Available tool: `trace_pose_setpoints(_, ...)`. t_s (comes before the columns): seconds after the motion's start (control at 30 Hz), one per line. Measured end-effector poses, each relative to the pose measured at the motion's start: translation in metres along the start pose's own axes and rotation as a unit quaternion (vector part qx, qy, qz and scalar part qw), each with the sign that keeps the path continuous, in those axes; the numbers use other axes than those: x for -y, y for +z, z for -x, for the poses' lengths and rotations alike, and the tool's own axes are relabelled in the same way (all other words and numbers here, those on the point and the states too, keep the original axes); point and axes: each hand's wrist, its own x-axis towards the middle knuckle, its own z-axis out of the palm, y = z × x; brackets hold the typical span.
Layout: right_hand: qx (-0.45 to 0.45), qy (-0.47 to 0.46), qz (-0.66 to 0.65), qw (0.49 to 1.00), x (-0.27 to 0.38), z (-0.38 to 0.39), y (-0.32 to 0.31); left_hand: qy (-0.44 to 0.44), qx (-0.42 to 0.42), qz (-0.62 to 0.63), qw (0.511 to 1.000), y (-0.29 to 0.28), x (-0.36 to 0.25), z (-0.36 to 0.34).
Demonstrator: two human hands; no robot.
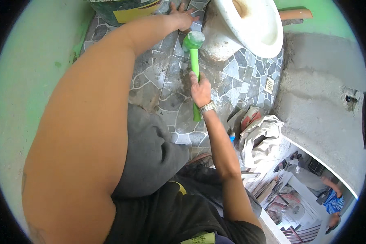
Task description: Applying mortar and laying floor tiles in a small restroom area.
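Observation:
My right hand (201,90) is wrapped around the handle of a green mallet (194,61), with a metal-banded watch (208,107) on its wrist. The mallet's head, pale and dusty on its face, points away from me over the patterned tile floor (150,77). Farther off, my left hand (182,17) lies with fingers spread on the tiles, between a dark bucket and the base of a white toilet (216,38). Nothing shows in that hand. Brown stains mark the toilet's bowl and its base.
The dark bucket (105,12) has a yellow patch. A floor drain (269,85) sits near the grey cement wall (313,73). Crumpled pale sacks (260,142) lie at right. Beyond the doorway, a person in a blue patterned top (333,202) is near scattered materials. A green wall (24,81) borders the left.

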Motion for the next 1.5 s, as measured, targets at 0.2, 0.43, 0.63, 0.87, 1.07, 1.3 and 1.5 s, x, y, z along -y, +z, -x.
trace_pose_setpoints(0.2, -0.006, -0.016, -0.005, 1.000, 0.004, -0.002, 0.002, 0.003, -0.004, 0.007, 1.000, 0.000, -0.002, 0.006)
trace_pose_setpoints(0.43, 0.117, 0.150, -0.096, 0.977, 0.015, 0.024, -0.023, -0.009, 0.028, 0.044, 0.999, 0.011, -0.002, 0.022)
trace_pose_setpoints(0.63, 0.011, 0.021, -0.026, 0.999, 0.003, 0.032, -0.008, -0.012, 0.020, 0.037, 0.999, 0.014, -0.004, 0.024)
trace_pose_setpoints(0.87, 0.053, 0.062, -0.053, 0.995, -0.005, 0.032, -0.006, -0.007, 0.021, 0.034, 0.999, 0.012, -0.006, 0.027)
trace_pose_setpoints(1.07, 0.044, 0.079, -0.034, 0.995, -0.017, 0.024, -0.001, -0.012, 0.031, 0.042, 0.999, 0.009, -0.001, 0.026)
trace_pose_setpoints(1.3, 0.005, 0.010, 0.030, 1.000, 0.004, -0.005, -0.009, 0.019, -0.052, 0.035, 0.998, 0.023, 0.003, 0.042)
trace_pose_setpoints(1.5, -0.043, -0.029, -0.004, 0.999, 0.032, -0.084, 0.010, 0.069, -0.063, -0.010, 0.996, 0.031, -0.006, 0.056)
